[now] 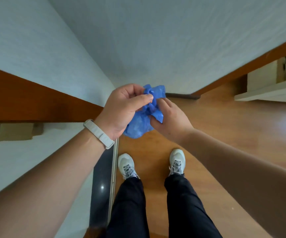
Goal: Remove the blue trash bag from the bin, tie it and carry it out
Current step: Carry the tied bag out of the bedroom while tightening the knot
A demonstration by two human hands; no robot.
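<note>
Wooden flooring [224, 134] runs between pale walls [156, 40] with brown skirting, seen from above. Both hands hold a small blue trash bag [138, 124] in the air above two grey sneakers [126, 164]. The left hand [121, 109], a pale strap [98, 133] on its wrist, pinches the twisted neck between thumb and fingers. The right hand [170, 117] clamps a blue flap just beside it.
</note>
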